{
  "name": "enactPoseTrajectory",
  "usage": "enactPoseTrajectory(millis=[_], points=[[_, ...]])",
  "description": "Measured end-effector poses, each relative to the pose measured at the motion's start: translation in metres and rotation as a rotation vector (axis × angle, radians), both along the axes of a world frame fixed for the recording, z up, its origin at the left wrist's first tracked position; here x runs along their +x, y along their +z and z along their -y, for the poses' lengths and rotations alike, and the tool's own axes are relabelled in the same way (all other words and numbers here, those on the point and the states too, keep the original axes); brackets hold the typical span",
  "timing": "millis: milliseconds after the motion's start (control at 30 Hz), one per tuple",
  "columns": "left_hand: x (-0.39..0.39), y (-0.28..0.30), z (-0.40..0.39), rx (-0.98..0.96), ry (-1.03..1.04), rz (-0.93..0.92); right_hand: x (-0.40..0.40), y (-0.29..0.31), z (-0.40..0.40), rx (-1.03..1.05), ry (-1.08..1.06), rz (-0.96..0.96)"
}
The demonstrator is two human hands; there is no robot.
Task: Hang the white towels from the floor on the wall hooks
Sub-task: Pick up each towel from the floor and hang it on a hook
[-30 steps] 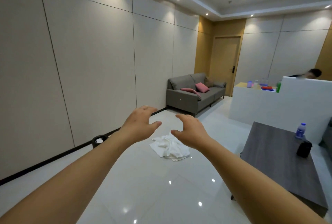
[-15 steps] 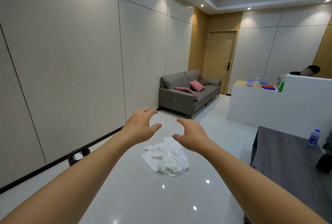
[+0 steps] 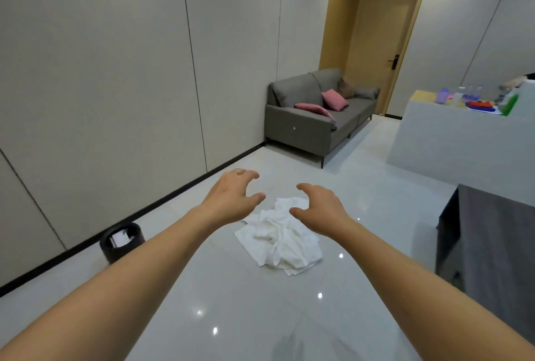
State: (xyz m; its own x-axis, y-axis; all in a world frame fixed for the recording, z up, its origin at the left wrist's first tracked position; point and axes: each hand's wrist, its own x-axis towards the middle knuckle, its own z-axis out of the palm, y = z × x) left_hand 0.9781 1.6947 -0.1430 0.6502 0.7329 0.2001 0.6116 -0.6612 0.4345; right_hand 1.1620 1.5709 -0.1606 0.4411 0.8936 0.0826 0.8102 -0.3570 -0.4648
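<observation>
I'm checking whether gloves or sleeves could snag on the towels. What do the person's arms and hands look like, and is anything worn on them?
Both arms are bare as far as the frame shows: no sleeves reach the forearms. The left hand and right hand wear no gloves. No watch, bracelet or ring shows on the sides facing the camera; the palms are hidden.

On the floor lies one heap of white towels [image 3: 280, 237]; how many towels are in it, I cannot tell. There is one black waste bin [image 3: 121, 242], one grey sofa [image 3: 315, 117] with two pink cushions [image 3: 334, 99] [image 3: 311, 107], one wooden door [image 3: 379, 48], one dark table [image 3: 492, 245], and two hands, the left hand [image 3: 231, 198] and the right hand [image 3: 321, 205].
</observation>
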Motion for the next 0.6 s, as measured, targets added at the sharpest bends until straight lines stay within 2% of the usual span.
enactPoseTrajectory(millis=[133,267,600], points=[[0.056,-0.04,-0.078,-0.046,-0.003,-0.037,0.056,-0.043,-0.078,-0.035,-0.001,-0.085],[0.104,-0.076,-0.152,-0.155,0.01,-0.123,0.111,-0.084,-0.148,-0.159,-0.015,-0.183],[0.181,-0.167,-0.295,-0.377,0.067,-0.233,0.2,-0.177,-0.282,-0.418,-0.065,-0.38]])
